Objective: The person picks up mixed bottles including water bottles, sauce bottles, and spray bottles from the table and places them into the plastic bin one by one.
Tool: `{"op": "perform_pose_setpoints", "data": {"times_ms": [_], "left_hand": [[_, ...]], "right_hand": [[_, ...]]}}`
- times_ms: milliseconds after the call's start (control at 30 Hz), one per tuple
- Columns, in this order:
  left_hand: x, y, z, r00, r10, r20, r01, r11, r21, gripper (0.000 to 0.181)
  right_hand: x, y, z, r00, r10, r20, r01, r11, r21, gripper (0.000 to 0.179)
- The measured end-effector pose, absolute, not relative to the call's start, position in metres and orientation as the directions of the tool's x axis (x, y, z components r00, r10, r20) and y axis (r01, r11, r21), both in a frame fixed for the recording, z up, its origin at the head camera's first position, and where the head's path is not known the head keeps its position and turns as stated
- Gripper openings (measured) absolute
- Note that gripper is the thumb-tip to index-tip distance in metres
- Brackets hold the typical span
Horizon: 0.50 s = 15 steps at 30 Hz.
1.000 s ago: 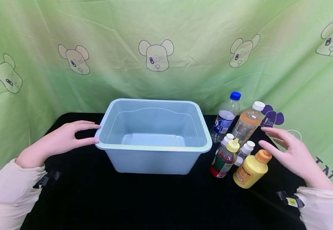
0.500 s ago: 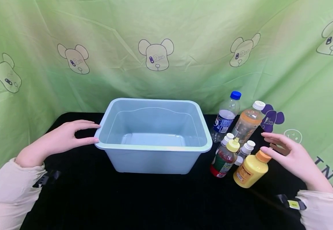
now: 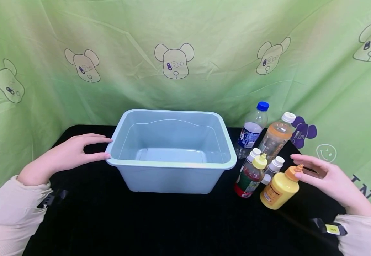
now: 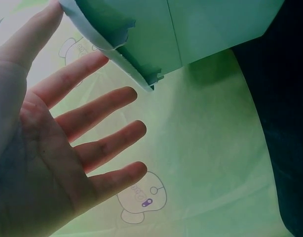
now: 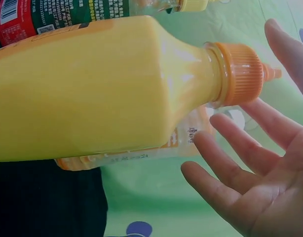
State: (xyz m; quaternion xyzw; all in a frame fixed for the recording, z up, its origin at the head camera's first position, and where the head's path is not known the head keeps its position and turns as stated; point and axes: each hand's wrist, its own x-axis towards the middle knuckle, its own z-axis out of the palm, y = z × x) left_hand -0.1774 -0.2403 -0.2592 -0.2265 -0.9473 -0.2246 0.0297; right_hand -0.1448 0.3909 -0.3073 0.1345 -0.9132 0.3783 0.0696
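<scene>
Head view: pale blue bin (image 3: 172, 165) sits mid-scene on black cloth (image 3: 172, 227), green backdrop (image 3: 204, 94) behind. Left hand (image 3: 70, 153) at the bin's left side, thumb and index fingertip touching the rim; left wrist view shows the other three fingers straight and spread wide.

Right hand (image 3: 336, 183) beside the yellow bottle (image 3: 278, 191), fingers extended, thumb well parted from them, around the height of the orange cap (image 3: 292, 173). Grips nothing; whether a finger touches the cap, cannot tell. Yellow bottle stands right of the bin, nearest bottle to that hand.

Just beside it: yellow-capped bottle with red and green label (image 3: 250, 179). Behind: blue-capped bottle (image 3: 250, 135), orange-labelled bottle (image 3: 275, 137).
</scene>
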Motion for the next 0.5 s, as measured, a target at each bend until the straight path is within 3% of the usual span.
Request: {"op": "perform_pose_setpoints", "data": {"times_ms": [500], "left_hand": [[-0.176, -0.240, -0.259, -0.889, 0.424, 0.173, 0.457, 0.791, 0.407, 0.046]], "right_hand": [[-0.147, 0.393, -0.323, -0.938, -0.299, 0.172, -0.326, 0.601, -0.730, 0.046]]}}
